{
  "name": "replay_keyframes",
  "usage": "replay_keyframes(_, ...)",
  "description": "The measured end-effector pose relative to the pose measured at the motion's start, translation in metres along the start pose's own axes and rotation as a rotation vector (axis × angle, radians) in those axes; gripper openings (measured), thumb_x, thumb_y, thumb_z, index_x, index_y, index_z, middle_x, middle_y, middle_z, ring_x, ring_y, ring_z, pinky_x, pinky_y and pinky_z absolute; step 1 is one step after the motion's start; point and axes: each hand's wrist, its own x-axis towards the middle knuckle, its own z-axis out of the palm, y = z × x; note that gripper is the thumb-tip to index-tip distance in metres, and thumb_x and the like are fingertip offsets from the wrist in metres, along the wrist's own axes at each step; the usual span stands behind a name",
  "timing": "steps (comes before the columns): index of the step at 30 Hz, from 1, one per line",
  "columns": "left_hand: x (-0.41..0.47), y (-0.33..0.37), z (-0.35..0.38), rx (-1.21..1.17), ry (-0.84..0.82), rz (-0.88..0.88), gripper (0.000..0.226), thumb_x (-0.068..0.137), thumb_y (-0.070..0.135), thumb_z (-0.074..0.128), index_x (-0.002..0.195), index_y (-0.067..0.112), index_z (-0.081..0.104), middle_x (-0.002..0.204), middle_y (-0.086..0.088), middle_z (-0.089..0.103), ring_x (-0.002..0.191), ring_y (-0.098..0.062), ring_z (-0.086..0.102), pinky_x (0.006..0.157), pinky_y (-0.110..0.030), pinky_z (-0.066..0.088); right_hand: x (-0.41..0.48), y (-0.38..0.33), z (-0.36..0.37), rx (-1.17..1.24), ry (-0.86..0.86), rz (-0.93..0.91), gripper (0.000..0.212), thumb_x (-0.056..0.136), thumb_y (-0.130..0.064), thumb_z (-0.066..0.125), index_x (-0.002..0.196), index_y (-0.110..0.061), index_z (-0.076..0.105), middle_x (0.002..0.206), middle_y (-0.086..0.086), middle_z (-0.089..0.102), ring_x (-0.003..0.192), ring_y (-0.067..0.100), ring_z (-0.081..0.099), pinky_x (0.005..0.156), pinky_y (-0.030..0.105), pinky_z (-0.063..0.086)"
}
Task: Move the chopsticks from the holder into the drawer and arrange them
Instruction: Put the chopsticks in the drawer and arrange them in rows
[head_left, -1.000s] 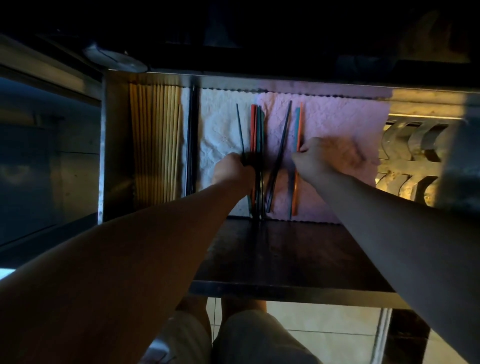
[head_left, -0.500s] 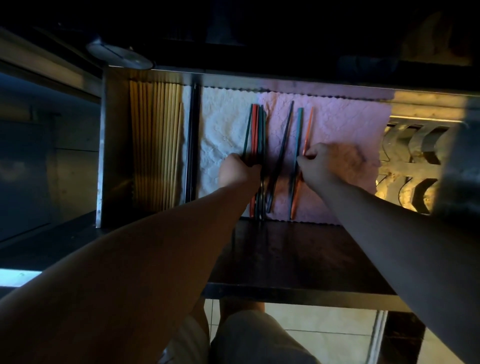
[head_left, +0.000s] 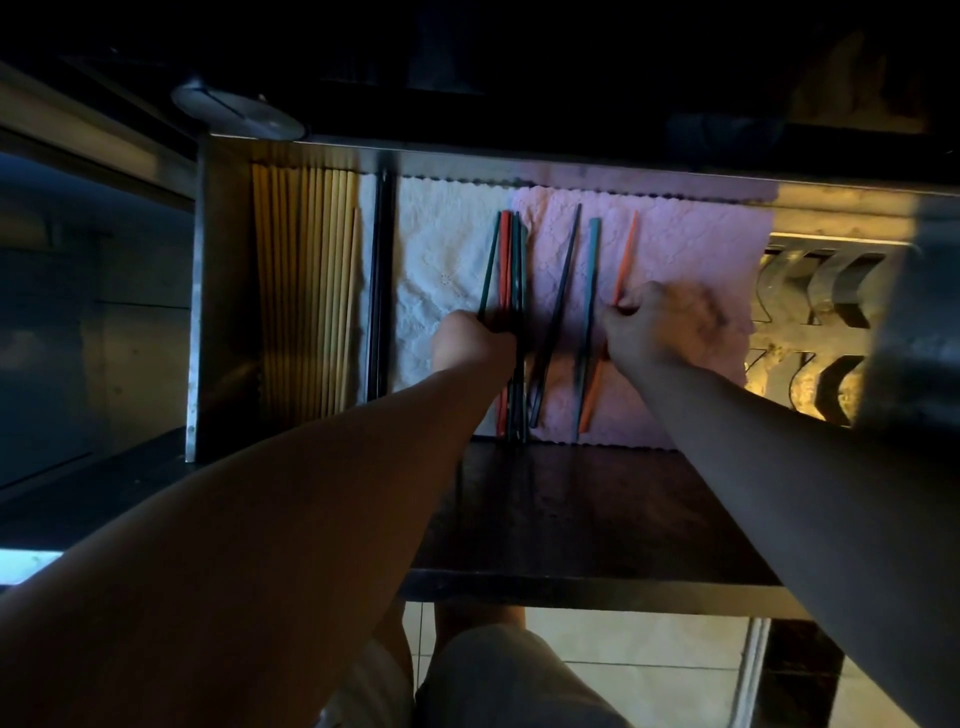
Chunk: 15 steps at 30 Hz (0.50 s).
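Orange marks the clearest change: half a second ago the orange chopstick lay close beside the teal chopstick, and now its far end has swung to the right, so a wider strip of the pink cloth shows between them. The right hand has shifted a little to the right with it, while the left hand stays at nearly the same place, near where the white cloth meets the pink one. The left fingers are curled tightly round the bundle of chopsticks, dark green and red, lying inside the drawer. The right fingers are bent together and seem to pinch the orange chopstick near its middle, but this hand is blurred. A black chopstick lies slanted between the bundle and the teal one, and no hand touches it. How many sticks are in the bundle I cannot count. Wooden chopsticks fill the left compartment, and a dark edge partly cuts off the spoons at the right.
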Motion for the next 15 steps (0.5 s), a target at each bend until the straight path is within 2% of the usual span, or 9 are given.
replay_keyframes(2, 0.000, 0.000, -0.001, -0.012, -0.008, 0.000, 0.015, 0.082, 0.016, 0.064, 0.091, 0.008, 0.072, 0.080, -0.010, 0.070, 0.076, -0.027, 0.068, 0.055, -0.026, 0.048, -0.004, -0.002, -0.004, -0.008, -0.005, -0.030, 0.029, 0.093, -0.014, 0.059, 0.111, 0.008, 0.055, 0.079, 0.003, 0.050, 0.064, 0.003, 0.040, 0.055, 0.001, 0.031)
replay_keyframes(3, -0.001, 0.001, -0.001, -0.013, -0.009, -0.001, 0.016, 0.082, 0.017, 0.063, 0.091, 0.007, 0.072, 0.080, -0.010, 0.070, 0.075, -0.027, 0.067, 0.053, -0.025, 0.046, -0.006, -0.004, -0.005, -0.032, 0.012, -0.052, 0.025, 0.092, -0.013, 0.060, 0.107, 0.007, 0.057, 0.078, 0.004, 0.052, 0.067, 0.006, 0.046, 0.058, 0.002, 0.032)
replay_keyframes(4, -0.001, 0.000, -0.002, -0.015, -0.009, -0.001, 0.016, 0.082, 0.017, 0.063, 0.092, 0.007, 0.072, 0.080, -0.011, 0.070, 0.075, -0.028, 0.067, 0.053, -0.024, 0.045, -0.007, -0.007, -0.003, -0.038, 0.029, -0.087, 0.021, 0.090, -0.011, 0.061, 0.103, 0.005, 0.060, 0.084, 0.010, 0.060, 0.077, 0.016, 0.056, 0.063, 0.008, 0.034)
replay_keyframes(5, -0.001, 0.000, -0.003, -0.020, -0.011, -0.001, 0.017, 0.082, 0.018, 0.062, 0.093, 0.008, 0.072, 0.081, -0.011, 0.070, 0.077, -0.029, 0.068, 0.055, -0.024, 0.045, -0.006, -0.007, 0.002, -0.014, 0.029, -0.110, 0.017, 0.087, -0.009, 0.063, 0.099, 0.004, 0.064, 0.092, 0.017, 0.066, 0.088, 0.026, 0.062, 0.074, 0.019, 0.040)
replay_keyframes(7, -0.002, -0.001, -0.004, -0.024, -0.011, 0.004, 0.019, 0.083, 0.019, 0.061, 0.096, 0.010, 0.072, 0.082, -0.011, 0.071, 0.080, -0.030, 0.068, 0.057, -0.025, 0.045, -0.008, -0.013, 0.008, 0.020, 0.014, -0.135, 0.017, 0.084, -0.006, 0.062, 0.098, 0.002, 0.068, 0.098, 0.020, 0.070, 0.096, 0.033, 0.065, 0.080, 0.030, 0.047)
replay_keyframes(11, -0.003, -0.007, -0.008, -0.011, 0.019, 0.013, 0.023, 0.084, 0.016, 0.059, 0.103, 0.015, 0.072, 0.076, -0.003, 0.065, 0.077, -0.025, 0.066, 0.048, -0.021, 0.039, -0.007, -0.024, 0.007, -0.110, -0.027, -0.106, 0.027, 0.087, -0.022, 0.060, 0.108, -0.006, 0.067, 0.111, 0.014, 0.068, 0.106, 0.030, 0.062, 0.085, 0.029, 0.046)
replay_keyframes(13, -0.003, -0.010, -0.010, -0.026, 0.027, 0.020, 0.027, 0.085, 0.018, 0.061, 0.109, 0.019, 0.072, 0.083, -0.002, 0.070, 0.081, -0.024, 0.069, 0.055, -0.021, 0.042, -0.005, -0.029, 0.007, -0.205, -0.044, -0.093, 0.031, 0.090, -0.029, 0.057, 0.110, -0.007, 0.065, 0.115, 0.014, 0.065, 0.109, 0.032, 0.058, 0.085, 0.031, 0.044)
replay_keyframes(15, -0.001, -0.012, -0.009, -0.055, 0.030, 0.029, 0.025, 0.086, 0.024, 0.064, 0.109, 0.023, 0.073, 0.088, -0.002, 0.073, 0.084, -0.025, 0.070, 0.061, -0.023, 0.045, -0.005, -0.035, 0.008, -0.202, -0.047, -0.072, 0.036, 0.091, -0.031, 0.056, 0.115, -0.005, 0.061, 0.121, 0.018, 0.060, 0.114, 0.033, 0.055, 0.089, 0.033, 0.043)
